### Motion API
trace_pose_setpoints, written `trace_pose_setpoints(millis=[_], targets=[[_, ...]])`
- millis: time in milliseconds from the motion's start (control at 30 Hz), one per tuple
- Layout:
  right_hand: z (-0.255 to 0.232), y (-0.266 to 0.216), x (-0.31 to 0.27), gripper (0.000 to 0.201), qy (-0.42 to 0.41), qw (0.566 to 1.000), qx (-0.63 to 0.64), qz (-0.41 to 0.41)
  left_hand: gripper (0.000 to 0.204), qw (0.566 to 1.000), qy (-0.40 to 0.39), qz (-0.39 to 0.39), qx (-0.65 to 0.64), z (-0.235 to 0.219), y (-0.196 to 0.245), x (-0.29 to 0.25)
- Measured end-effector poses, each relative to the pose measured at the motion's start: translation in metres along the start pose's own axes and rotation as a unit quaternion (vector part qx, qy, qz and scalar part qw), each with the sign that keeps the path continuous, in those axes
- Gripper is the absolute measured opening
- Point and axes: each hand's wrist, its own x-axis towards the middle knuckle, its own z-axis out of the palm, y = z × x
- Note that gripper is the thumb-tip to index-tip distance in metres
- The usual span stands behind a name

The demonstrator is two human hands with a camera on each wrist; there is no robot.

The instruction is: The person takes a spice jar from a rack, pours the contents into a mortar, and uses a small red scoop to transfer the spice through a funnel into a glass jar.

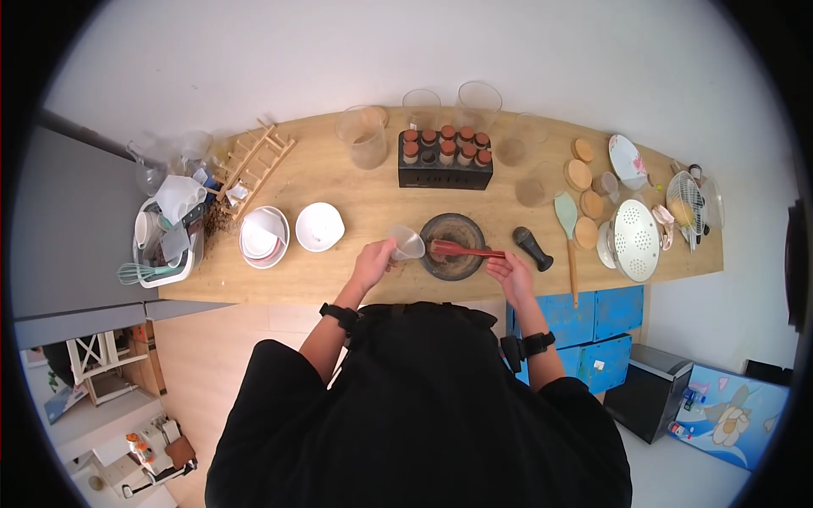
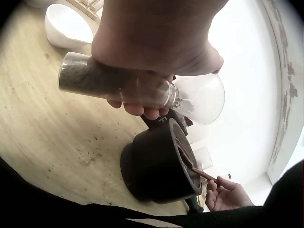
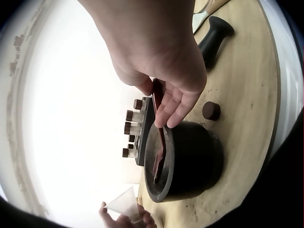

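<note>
A glass vial (image 2: 80, 73) holding dark powder lies in the grip of the left hand (image 1: 373, 264) (image 2: 154, 42). At its mouth sits a clear funnel (image 1: 408, 244) (image 2: 206, 97) (image 3: 124, 203), just left of the black mortar (image 1: 476, 235) (image 2: 154, 166) (image 3: 197, 161). The right hand (image 1: 511, 275) (image 3: 156, 59) pinches the handle of a red spatula (image 1: 461, 249) (image 3: 161, 142) between thumb and fingers; the blade rests inside the mortar, where brownish residue coats the inner surface. A small dark cap (image 3: 211, 110) lies beside the mortar in the right wrist view.
Right of the mortar lies a black pestle (image 1: 532, 248), then a green spatula (image 1: 566, 216) and a white colander (image 1: 635, 240). Behind stands a black rack (image 1: 445, 176) of capped vials, with glass jars around it. White bowls (image 1: 320, 227) are at the left, beside a wooden rack (image 1: 251, 165).
</note>
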Motion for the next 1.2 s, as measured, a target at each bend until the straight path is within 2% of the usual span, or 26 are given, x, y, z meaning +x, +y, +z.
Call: trace_pose_setpoints(millis=[100,167,200,233,267,300,333,367,433,467,533,567,600,633,667,733,767,833,867,933,1067,1133,1200], targets=[[0.008,-0.020,-0.017,0.027,-0.016,0.999,0.002,-0.039,0.048,0.998,0.009,0.033,0.056,0.006,0.014,-0.003],[0.025,-0.037,-0.034,0.027,-0.025,0.998,-0.002,-0.064,0.048,0.986,0.007,0.139,0.096,0.010,0.020,-0.003],[0.040,-0.044,-0.046,0.024,-0.033,0.990,-0.081,-0.107,0.048,0.986,0.006,0.139,0.095,0.011,0.024,-0.002],[0.054,-0.051,-0.057,0.022,-0.041,0.975,-0.160,-0.149,0.052,0.975,-0.006,0.189,0.112,0.012,0.032,-0.001],[0.066,-0.057,-0.069,0.022,-0.040,0.975,-0.160,-0.149,0.056,0.962,-0.018,0.238,0.129,0.013,0.039,-0.002],[0.076,-0.061,-0.081,0.021,-0.076,0.930,-0.278,-0.229,0.056,0.962,-0.020,0.239,0.129,0.016,0.045,-0.003],[0.082,-0.066,-0.091,0.022,-0.110,0.862,-0.390,-0.304,0.061,0.960,-0.016,0.265,0.095,0.019,0.050,-0.003],[0.087,-0.073,-0.099,0.022,-0.111,0.861,-0.391,-0.305,0.067,0.955,-0.011,0.290,0.061,0.020,0.052,-0.003],[0.093,-0.083,-0.109,0.020,-0.132,0.780,-0.477,-0.384,0.069,0.960,-0.023,0.279,0.018,0.020,0.049,0.000],[0.093,-0.082,-0.112,0.020,-0.132,0.779,-0.477,-0.384,0.071,0.962,-0.038,0.268,-0.024,0.020,0.048,0.001],[0.090,-0.082,-0.115,0.019,-0.066,0.817,-0.404,-0.407,0.070,0.960,-0.042,0.275,-0.032,0.021,0.047,0.002],[0.086,-0.083,-0.112,0.019,-0.067,0.816,-0.405,-0.406,0.069,0.958,-0.045,0.281,-0.040,0.021,0.047,0.001],[0.078,-0.083,-0.107,0.018,-0.032,0.832,-0.375,-0.408,0.069,0.958,-0.043,0.281,-0.040,0.021,0.044,-0.001],[0.073,-0.081,-0.100,0.018,0.005,0.846,-0.344,-0.409,0.067,0.969,-0.042,0.225,-0.090,0.021,0.037,-0.002],[0.072,-0.077,-0.093,0.018,0.005,0.846,-0.343,-0.409,0.064,0.975,-0.042,0.169,-0.139,0.020,0.031,-0.002],[0.070,-0.066,-0.077,0.019,0.011,0.826,-0.453,-0.336,0.062,0.973,-0.031,0.163,-0.158,0.016,0.020,0.001],[0.067,-0.053,-0.066,0.019,0.012,0.826,-0.452,-0.336,0.061,0.972,-0.020,0.156,-0.177,0.014,0.017,0.001],[0.063,-0.029,-0.045,0.020,-0.032,0.750,-0.525,-0.402,0.061,0.974,-0.030,0.156,-0.164,0.009,0.015,-0.001],[0.061,-0.023,-0.043,0.020,-0.034,0.750,-0.524,-0.402,0.061,0.975,-0.041,0.156,-0.151,0.007,0.014,-0.002],[0.056,-0.015,-0.042,0.022,-0.086,0.724,-0.551,-0.407,0.061,0.975,-0.033,0.152,-0.160,0.006,0.012,-0.004],[0.050,-0.017,-0.047,0.024,-0.099,0.716,-0.576,-0.382,0.062,0.977,-0.026,0.150,-0.151,0.003,0.006,-0.006],[0.057,-0.020,-0.045,0.025,-0.080,0.718,-0.546,-0.424,0.062,0.978,-0.022,0.143,-0.153,0.003,0.005,-0.008],[0.056,-0.023,-0.046,0.025,-0.106,0.705,-0.569,-0.410,0.062,0.978,-0.017,0.138,-0.154,0.002,0.006,-0.008]])
